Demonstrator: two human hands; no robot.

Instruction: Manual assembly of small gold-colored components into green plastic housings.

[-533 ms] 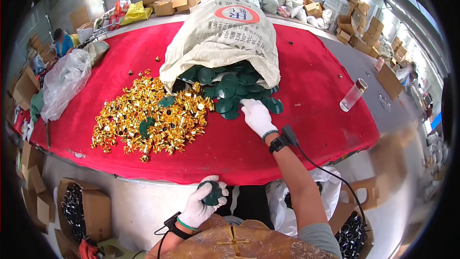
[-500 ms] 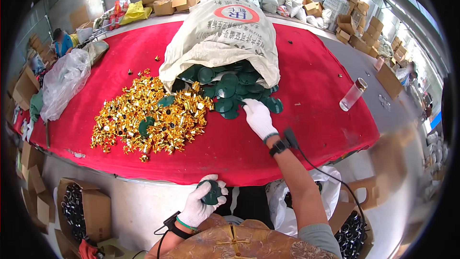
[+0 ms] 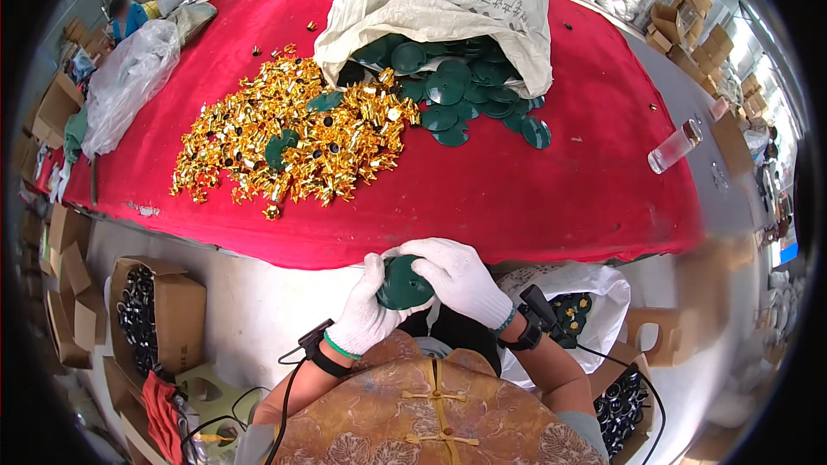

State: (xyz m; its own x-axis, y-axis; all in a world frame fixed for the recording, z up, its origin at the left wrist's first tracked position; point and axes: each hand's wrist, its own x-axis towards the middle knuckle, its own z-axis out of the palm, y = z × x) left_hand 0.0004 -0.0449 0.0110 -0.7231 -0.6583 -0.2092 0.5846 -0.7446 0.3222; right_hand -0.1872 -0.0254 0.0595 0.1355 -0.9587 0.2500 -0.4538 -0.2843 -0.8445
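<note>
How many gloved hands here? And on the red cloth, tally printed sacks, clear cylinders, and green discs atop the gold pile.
Gloved hands: 2
Printed sack: 1
Clear cylinder: 1
Green discs atop the gold pile: 2
Total: 6

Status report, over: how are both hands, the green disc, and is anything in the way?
Left hand, right hand: both on green disc. Disc near edge of red cloth; cannot tell if more lie beneath. No obstruction visible at hands.

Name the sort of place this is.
Probably an assembly workshop: a heap of shiny gold pieces and a cream woven sack of round green discs lie on a red cloth, near brown cardboard boxes.
</note>
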